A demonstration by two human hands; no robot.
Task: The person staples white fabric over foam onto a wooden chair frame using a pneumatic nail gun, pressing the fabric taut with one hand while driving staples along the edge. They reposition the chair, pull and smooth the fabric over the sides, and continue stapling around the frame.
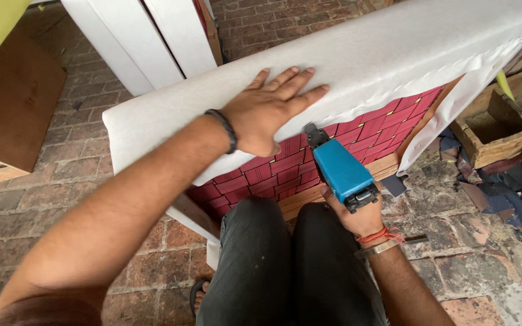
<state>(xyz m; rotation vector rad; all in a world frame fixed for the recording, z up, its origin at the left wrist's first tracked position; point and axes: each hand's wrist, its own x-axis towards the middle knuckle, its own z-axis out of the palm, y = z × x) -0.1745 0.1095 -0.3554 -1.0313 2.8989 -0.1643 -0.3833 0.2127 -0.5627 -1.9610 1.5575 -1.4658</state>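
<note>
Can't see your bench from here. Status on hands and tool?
Left hand flat on white fabric. Right hand grips blue staple gun, nose at fabric edge. Nothing in the way.

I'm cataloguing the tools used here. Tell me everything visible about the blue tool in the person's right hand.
The blue staple gun has a boxy blue body, a dark narrow nose and a black and metal rear end. It is tilted, nose pointing up and away, its tip at the lower edge of the white fabric over the red quilted panel. The right hand grips it from below; the left hand lies flat on the fabric beside it.
</note>
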